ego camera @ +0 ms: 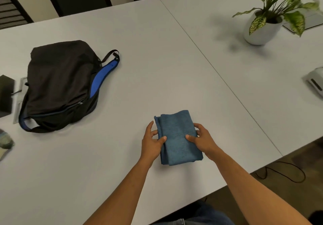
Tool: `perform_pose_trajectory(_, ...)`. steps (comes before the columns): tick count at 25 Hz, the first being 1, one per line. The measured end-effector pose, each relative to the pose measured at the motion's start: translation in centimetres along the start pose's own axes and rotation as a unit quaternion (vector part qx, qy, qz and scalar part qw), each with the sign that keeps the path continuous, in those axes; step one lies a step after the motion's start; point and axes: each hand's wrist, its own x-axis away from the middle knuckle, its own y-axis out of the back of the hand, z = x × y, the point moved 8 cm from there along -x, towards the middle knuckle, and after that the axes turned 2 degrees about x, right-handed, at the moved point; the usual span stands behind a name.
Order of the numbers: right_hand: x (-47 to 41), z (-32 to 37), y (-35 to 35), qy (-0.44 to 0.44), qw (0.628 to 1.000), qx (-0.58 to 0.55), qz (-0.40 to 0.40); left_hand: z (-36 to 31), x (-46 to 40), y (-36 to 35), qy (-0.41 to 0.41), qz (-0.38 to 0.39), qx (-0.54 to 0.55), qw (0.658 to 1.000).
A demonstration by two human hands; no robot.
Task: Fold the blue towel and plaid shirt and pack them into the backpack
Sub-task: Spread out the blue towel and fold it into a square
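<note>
— Now, which step?

— Towel stage, by the look of it. Folded blue terry towel [180, 137] lying flat on the pale grey tabletop [157, 58], at about six o'clock, close to the near edge. Left hand [153, 141] pinching its left edge, thumb on top and fingers curled against the side; right hand [203, 139] gripping the right edge the same way, thumb pressed onto the cloth.

— And next?

— Probably a lift and a carry toward ten o'clock, over to the black nylon backpack with blue trim [59, 86], well apart from the towel. Needs the bundle kept pinched so the layers stay together (loose edges showing along the left side). Needs an opening too.

— Bag open?

— Cannot tell. Zip line visible along the lower front, mouth not seen.

— Plaid shirt?

— Hard to make out. Only a patterned scrap of fabric [5, 144] cut off at nine o'clock, maybe the shirt, maybe not. Dark box [6, 95] behind the backpack also half out of view.
</note>
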Motion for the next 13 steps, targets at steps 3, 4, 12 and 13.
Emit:
perform_pose_trajectory(3, -3.0, 0.4, 3.1, 0.000, 1.000, 0.016, -0.001, -1.4, -2.3, -3.1, 0.000, -0.006, 0.000, 1.000)
perform_pose_trajectory(4, -3.8, 0.5, 3.8, 0.001, 1.000, 0.021, -0.003, -1.8, -3.1, -3.9, -0.001, -0.008, -0.003, 1.000)
perform_pose_trajectory(12, -10.5, 1.7, 9.0, -0.005, 0.999, 0.025, -0.028, -4.5, -9.8, -8.9, 0.014, -0.025, -0.018, 0.999)
perform_pose_trajectory(13, -11.3, 1.9, 9.4, -0.004, 0.999, 0.027, -0.030, -4.7, -10.5, -9.3, 0.015, -0.031, -0.016, 0.999)
